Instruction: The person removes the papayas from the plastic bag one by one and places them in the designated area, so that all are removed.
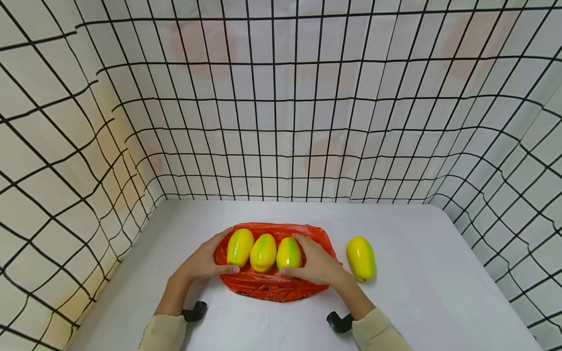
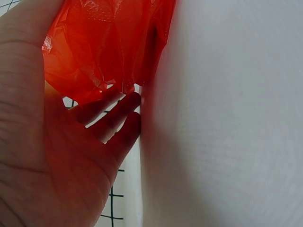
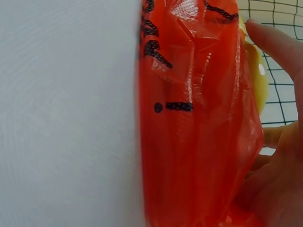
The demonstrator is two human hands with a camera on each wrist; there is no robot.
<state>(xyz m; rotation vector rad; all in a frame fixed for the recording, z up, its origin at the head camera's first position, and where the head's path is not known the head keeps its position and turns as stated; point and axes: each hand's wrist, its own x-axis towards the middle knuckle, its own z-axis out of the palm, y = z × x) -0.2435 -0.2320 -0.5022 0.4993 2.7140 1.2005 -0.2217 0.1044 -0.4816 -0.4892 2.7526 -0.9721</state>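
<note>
Three glossy yellow-green mangoes (image 1: 263, 253) sit in a row on a red plastic bag (image 1: 281, 290) in the head view. My left hand (image 1: 206, 256) spans the bag's left side, its thumb at the near end of the leftmost mango (image 1: 240, 247). In the left wrist view, that hand's fingers (image 2: 116, 120) are spread and fairly straight beside the red plastic. On the other side, my right hand (image 1: 317, 261) holds the rightmost mango (image 1: 289, 254), thumb in front and index finger behind. Black printing marks the bag's near side (image 3: 189, 118) in the right wrist view.
A fourth mango, also yellow-green (image 1: 361, 259), lies on the white table (image 1: 430, 292) to the right of the bag. Black grid netting (image 1: 285, 117) over white sheeting encloses the table at the back and both sides. Dark wrist cameras (image 1: 340, 322) jut inward from the wrists.
</note>
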